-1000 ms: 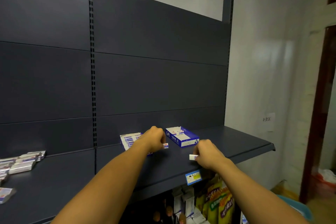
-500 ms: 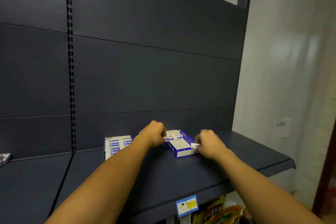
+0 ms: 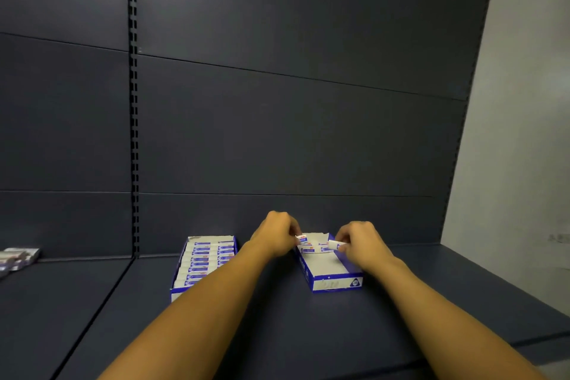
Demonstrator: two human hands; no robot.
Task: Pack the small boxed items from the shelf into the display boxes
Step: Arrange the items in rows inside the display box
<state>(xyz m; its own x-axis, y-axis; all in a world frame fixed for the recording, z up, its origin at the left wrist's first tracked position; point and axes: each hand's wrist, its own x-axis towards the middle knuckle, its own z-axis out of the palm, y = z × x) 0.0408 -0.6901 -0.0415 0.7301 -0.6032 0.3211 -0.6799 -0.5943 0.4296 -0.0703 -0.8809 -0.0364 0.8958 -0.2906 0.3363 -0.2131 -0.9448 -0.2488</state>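
Note:
Two blue-and-white display boxes stand on the dark shelf (image 3: 277, 327). The left display box (image 3: 204, 265) is filled with rows of small boxed items. Only a few small items lie at the far end of the right display box (image 3: 331, 278); most of its white floor is bare. My left hand (image 3: 276, 234) pinches a small white boxed item (image 3: 301, 238) over that far end. My right hand (image 3: 359, 241) pinches another small white item (image 3: 336, 245) just above the same box.
Several loose small boxed items (image 3: 17, 257) lie at the far left of the neighbouring shelf bay. A dark back panel with a slotted upright (image 3: 134, 133) rises behind. A pale wall (image 3: 518, 133) stands to the right.
Both hands moved forward from near the shelf's front edge to the far end of the right display box, each still pinching its small item. The camera moved closer and the view tilted.

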